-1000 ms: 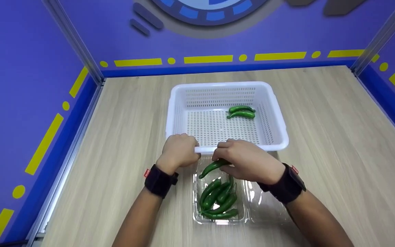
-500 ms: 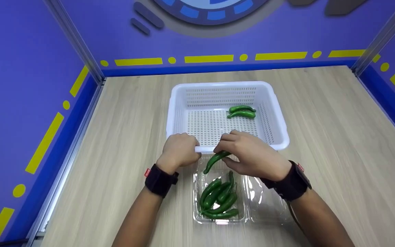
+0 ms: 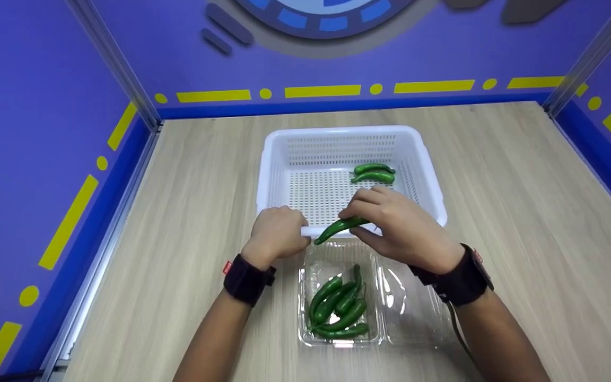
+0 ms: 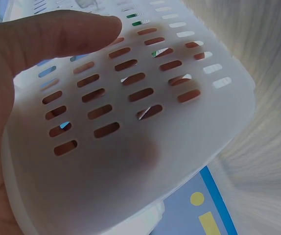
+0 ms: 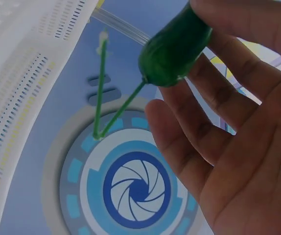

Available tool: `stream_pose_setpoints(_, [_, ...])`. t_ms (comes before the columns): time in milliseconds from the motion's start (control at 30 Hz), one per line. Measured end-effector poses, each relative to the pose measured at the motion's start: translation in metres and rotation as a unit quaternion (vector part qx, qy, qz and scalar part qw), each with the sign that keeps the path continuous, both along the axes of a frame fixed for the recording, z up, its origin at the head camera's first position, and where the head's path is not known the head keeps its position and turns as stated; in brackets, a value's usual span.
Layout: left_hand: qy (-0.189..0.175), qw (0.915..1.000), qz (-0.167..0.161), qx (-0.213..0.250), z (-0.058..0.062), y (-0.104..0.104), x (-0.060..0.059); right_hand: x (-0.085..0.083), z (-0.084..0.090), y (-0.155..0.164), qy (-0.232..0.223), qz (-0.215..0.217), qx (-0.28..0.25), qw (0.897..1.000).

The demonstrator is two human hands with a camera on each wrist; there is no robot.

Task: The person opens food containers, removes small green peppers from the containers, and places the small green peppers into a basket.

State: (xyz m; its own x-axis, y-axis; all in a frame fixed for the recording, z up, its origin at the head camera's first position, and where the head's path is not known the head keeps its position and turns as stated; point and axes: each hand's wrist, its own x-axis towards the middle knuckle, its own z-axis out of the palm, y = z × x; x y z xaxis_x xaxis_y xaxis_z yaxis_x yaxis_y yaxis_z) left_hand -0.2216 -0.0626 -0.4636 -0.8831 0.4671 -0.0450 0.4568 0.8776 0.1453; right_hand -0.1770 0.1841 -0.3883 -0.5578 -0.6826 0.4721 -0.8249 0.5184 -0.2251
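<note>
Pepper (image 3: 340, 228) now higher over basket (image 3: 284, 139) rim, in right hand (image 3: 401, 228) grip

The wood-grain tabletop (image 3: 523, 212) carries a white basket (image 3: 272, 159) at its centre. A clear tray (image 3: 417, 318) lies directly on it toward the near edge, just beside the basket.

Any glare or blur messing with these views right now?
Head view: sharp and evenly lit, with glare only on the clear tray. Left wrist view: basket wall close and soft, edges smeared. Right wrist view: held pepper fairly sharp, strong wide-angle distortion.
</note>
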Motion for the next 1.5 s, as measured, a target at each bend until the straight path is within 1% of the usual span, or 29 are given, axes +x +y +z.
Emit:
stream_pose_setpoints(167, [-0.001, 1.0000, -0.001, 0.000, 0.000, 0.000, 0.000, -0.003, 0.002, 0.003, -0.009, -0.006, 0.002, 1.000])
stream_pose_setpoints(300, [-0.006, 1.0000, 0.002, 0.002, 0.000, -0.001, 0.000, -0.005, 0.004, 0.007, -0.003, -0.010, -0.001, 1.000])
stream_pose_setpoints(433, [-0.009, 1.0000, 0.000, 0.001, 0.000, -0.001, 0.000, -0.007, 0.007, 0.013, -0.001, -0.016, -0.015, 1.000])
stream_pose_setpoints(733, [-0.012, 0.9999, -0.004, -0.004, 0.001, 0.000, -0.001, -0.007, 0.014, 0.030, 0.004, -0.048, -0.041, 0.998])
stream_pose_setpoints(933, [-0.017, 0.9998, -0.002, -0.007, 0.001, 0.000, 0.000, -0.008, 0.017, 0.039, -0.002, -0.067, -0.039, 0.997])
stream_pose_setpoints(1133, [-0.014, 0.9999, -0.001, -0.007, 0.002, 0.000, 0.000, -0.008, 0.021, 0.048, -0.004, -0.081, -0.048, 0.996])
stream_pose_setpoints(1333, [-0.003, 1.0000, -0.006, -0.002, 0.002, 0.000, 0.001, -0.011, 0.020, 0.051, 0.003, -0.077, -0.052, 0.996])
stream_pose_setpoints(1500, [-0.005, 1.0000, -0.005, -0.003, 0.003, -0.001, 0.000, -0.016, 0.017, 0.053, -0.007, -0.092, -0.052, 0.994])
